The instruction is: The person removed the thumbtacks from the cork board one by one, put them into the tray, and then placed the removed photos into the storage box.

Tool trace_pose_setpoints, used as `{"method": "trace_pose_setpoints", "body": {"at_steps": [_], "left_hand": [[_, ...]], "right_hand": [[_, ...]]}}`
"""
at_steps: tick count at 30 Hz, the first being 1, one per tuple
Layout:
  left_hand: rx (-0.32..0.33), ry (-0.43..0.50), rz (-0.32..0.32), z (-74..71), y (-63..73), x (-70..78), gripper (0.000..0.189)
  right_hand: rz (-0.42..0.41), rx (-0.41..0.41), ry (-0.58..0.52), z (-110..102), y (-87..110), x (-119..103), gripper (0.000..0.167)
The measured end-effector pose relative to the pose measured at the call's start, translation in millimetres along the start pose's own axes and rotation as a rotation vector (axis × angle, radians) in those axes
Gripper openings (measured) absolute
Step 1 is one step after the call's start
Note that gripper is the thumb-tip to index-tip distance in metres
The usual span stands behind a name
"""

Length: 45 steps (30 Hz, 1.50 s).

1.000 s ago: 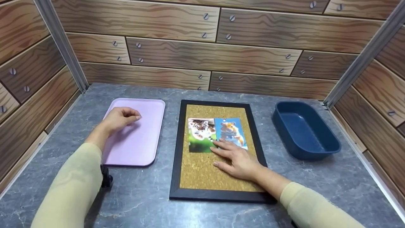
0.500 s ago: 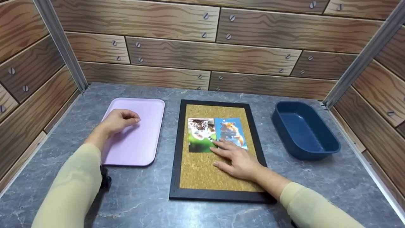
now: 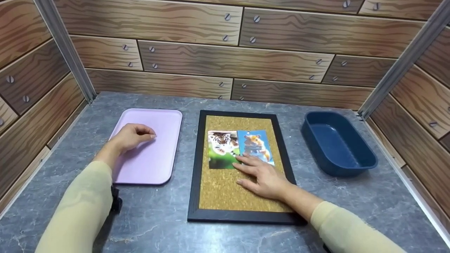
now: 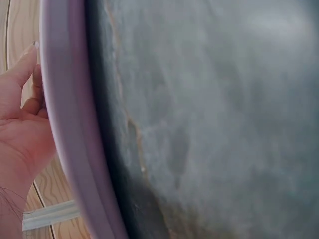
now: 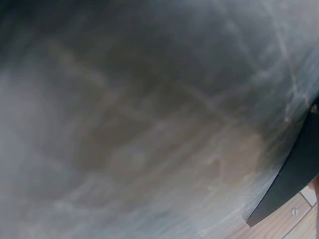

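My left hand (image 3: 132, 137) is over the lilac tray (image 3: 163, 154), fingers curled and thumb tip meeting the index finger. I cannot tell whether something tiny is pinched there. In the left wrist view, the left hand (image 4: 22, 114) shows past the tray's rim (image 4: 75, 129). A black-framed cork board (image 3: 225, 191) lies in the middle. On it, a tiger picture (image 3: 221, 149) and a hamster picture (image 3: 256, 144) lie side by side. My right hand (image 3: 265, 177) rests spread on the board, fingertips on the pictures' lower parts and thumb on the cork. It is hidden in the right wrist view.
A deep dark blue bin (image 3: 339, 144) stands to the right of the board. The grey marbled table (image 3: 158, 225) is enclosed at the back and sides by wood-patterned walls (image 3: 197, 59). The board's black frame edge (image 5: 291, 181) shows in the right wrist view.
My left hand has dipped very slightly over the tray. The right hand, the pictures and the board stay as they were; the head view has shifted a little.
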<state>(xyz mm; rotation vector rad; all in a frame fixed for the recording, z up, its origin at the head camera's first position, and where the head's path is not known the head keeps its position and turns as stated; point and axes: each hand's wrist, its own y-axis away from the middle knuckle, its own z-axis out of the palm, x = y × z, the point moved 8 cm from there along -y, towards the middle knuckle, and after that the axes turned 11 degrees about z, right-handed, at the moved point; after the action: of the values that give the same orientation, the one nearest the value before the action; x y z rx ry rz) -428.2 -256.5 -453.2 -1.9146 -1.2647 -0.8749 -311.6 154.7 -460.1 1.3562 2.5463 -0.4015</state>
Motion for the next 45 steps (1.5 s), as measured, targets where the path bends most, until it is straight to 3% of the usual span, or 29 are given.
{"method": "trace_pose_setpoints", "body": {"at_steps": [28, 45], "left_hand": [[-0.02, -0.075, 0.027, 3.5, 1.0, 1.5, 0.021], [-0.038, -0.046, -0.013, 5.7, 1.9, 0.6, 0.022]], "right_hand": [[-0.004, 0.005, -0.014, -1.1, 0.0, -1.6, 0.061], [-0.01, 0.006, 0.011, 0.7, -0.4, 0.5, 0.06]]}}
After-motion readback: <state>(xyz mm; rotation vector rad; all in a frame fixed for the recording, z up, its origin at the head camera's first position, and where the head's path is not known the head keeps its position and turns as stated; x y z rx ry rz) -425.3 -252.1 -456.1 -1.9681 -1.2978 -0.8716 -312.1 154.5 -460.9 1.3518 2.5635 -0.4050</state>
